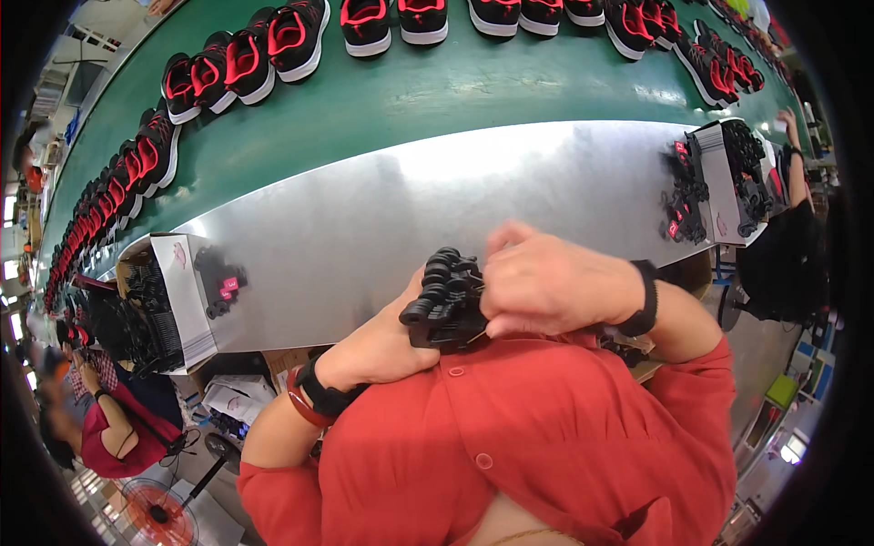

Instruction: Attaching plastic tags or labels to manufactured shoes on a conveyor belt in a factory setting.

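Observation:
My left hand (387, 338) is closed around a stack of black plastic hangers (443, 300), holding it close in front of my red shirt. Rounded, ring-like ends line the stack's upper left side. At its right side is my right hand (546, 284), fingers curled in and slightly blurred. The right fingertips meet the stack's edge, and what they pinch is hidden. A thin yellowish strand shows at the stack's lower right edge.
Below my hands' far side lies a shiny metal table (346, 218). Loose black hangers with pink tags (218, 282) lie at left, more (683, 196) at right, beside white boxes (187, 296) of them. Beyond, black-and-red shoes (300, 41) line a green conveyor (437, 91). Co-workers stand both sides.

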`<state>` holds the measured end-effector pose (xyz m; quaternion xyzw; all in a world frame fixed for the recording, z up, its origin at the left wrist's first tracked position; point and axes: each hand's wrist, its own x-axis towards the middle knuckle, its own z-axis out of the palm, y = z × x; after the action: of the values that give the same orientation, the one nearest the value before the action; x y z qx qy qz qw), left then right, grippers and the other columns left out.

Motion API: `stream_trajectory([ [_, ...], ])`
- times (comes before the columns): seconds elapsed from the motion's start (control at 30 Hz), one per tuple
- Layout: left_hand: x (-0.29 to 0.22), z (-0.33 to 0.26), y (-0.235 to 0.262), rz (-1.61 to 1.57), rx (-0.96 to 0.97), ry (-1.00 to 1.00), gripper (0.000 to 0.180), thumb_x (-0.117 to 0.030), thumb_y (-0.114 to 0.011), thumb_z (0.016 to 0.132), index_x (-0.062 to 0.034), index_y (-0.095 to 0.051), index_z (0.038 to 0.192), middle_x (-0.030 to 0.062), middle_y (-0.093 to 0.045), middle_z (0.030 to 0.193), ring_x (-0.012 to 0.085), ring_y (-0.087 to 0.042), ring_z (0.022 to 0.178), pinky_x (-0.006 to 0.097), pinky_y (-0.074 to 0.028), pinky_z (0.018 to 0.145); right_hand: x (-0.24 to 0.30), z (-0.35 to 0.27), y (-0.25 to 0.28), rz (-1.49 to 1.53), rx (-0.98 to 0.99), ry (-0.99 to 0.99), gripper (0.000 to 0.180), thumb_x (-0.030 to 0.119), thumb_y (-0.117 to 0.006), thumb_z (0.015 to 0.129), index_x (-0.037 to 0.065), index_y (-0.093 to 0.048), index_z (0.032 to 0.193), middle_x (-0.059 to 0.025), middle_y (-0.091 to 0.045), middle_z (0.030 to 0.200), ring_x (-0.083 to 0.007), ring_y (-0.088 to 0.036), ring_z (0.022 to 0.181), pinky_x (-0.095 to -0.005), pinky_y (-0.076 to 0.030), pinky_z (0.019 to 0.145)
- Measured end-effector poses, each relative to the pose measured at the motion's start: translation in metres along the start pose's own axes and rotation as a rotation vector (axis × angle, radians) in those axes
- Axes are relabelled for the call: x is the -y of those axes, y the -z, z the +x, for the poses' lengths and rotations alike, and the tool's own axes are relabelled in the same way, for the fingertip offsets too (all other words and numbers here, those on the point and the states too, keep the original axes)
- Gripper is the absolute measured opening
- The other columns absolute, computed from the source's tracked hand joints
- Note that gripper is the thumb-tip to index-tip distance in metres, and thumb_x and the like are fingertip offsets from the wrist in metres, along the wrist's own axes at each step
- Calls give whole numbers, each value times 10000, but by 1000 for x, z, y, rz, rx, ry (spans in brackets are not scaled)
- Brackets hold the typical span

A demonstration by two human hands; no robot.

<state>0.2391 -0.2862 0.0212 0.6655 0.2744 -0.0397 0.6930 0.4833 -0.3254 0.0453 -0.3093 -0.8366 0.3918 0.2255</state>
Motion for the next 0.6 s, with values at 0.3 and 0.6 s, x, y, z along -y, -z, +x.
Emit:
stream_trajectory([
  [0.3, 6, -10, -15, 84, -256, -191, 558, 56, -575, 746, -55, -559, 1292, 170, -483, 1358, 318, -435, 1305, 388, -352, 1103, -23, -27, -19, -213, 106, -245, 155, 246, -685, 828, 102, -626, 821, -60, -640, 1061, -213, -585, 943, -368, -402, 895],
  [0.6, 11, 16, -23, -587, -597, 69, 384, 51, -579, 800, 8, -589, 1181, 61, -636, 1038, 145, -609, 926, 293, -520, 806, -22, -17, -51, -266, -303, -59, 14, 129, -614, 845, 128, -623, 855, -32, -542, 906, -223, -546, 881, -423, -382, 982],
])
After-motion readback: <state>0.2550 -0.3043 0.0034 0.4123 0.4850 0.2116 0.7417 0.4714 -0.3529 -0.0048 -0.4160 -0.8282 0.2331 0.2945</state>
